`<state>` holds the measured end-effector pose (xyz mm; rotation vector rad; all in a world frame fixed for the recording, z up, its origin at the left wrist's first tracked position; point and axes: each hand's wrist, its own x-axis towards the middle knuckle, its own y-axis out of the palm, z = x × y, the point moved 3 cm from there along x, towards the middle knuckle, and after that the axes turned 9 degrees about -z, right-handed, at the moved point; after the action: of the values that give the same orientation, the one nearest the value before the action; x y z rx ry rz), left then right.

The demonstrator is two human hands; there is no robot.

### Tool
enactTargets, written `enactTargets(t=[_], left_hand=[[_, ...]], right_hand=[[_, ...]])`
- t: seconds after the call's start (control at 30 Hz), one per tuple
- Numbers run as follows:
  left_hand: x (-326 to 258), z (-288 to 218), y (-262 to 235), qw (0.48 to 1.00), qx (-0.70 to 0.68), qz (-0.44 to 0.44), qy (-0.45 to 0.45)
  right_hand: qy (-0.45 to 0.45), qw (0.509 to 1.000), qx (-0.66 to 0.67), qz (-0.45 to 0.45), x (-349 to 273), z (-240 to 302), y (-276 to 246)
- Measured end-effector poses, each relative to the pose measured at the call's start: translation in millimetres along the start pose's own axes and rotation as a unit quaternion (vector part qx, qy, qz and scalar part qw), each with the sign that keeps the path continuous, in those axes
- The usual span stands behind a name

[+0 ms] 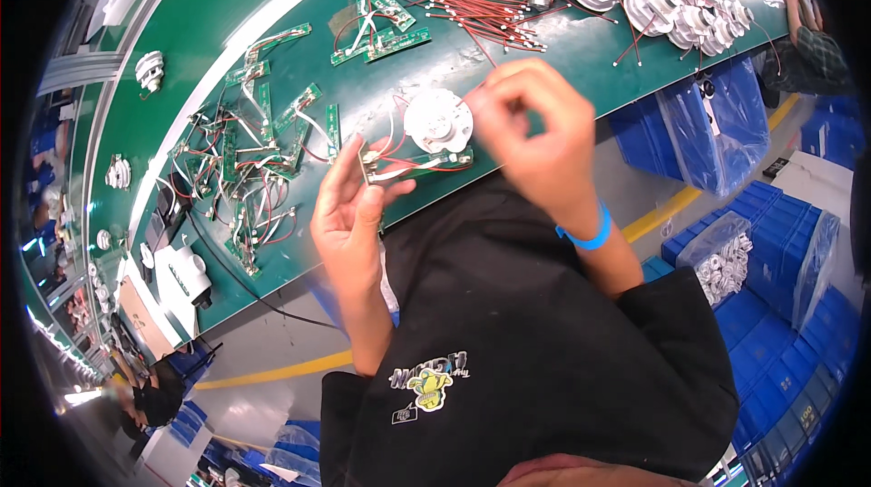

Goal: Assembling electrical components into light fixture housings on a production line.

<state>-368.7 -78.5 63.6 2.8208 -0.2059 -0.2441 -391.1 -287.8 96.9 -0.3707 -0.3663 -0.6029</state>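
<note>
My left hand [352, 219], at the near edge of the green table [304, 283], grips a small circuit board [367, 160] between thumb and fingers. Red and white wires run from that board to a white round motor-like unit [439, 121] lying just beyond it. A green board strip [459, 160] sits against the unit's near side. To the right, my right hand [543, 129] is raised with thumb and forefinger pinched together beside the unit. A thin red wire passes near those fingertips; what they hold is too small to make out.
Tangled green boards with wires [263, 156] spread at the left, and more boards [381, 29] lie farther back. Beyond my right hand are a bundle of red wires [485, 15] and several white units [667, 2]. Blue crates [771, 242] stand at the right. Another person's arm [798, 11] shows far right.
</note>
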Motion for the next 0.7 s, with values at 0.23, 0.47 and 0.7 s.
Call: enactTargets(t=[0.23, 0.47, 0.7], left_hand=[[0.9, 6.3, -0.6, 0.999, 0.012, 0.03, 0.012], [2.8, 8.2, 3.6, 0.987, -0.138, 0.065, -0.042], [0.0, 8.1, 0.9, 0.986, -0.147, 0.063, -0.048]], right_hand=[[0.384, 0.899, 0.21, -0.031, -27.4, -68.3, -17.8], [0.34, 0.837, 0.415, -0.112, -5.7, -74.8, -7.8], [0.278, 0.873, 0.394, -0.067, -4.4, -52.6, 2.3]])
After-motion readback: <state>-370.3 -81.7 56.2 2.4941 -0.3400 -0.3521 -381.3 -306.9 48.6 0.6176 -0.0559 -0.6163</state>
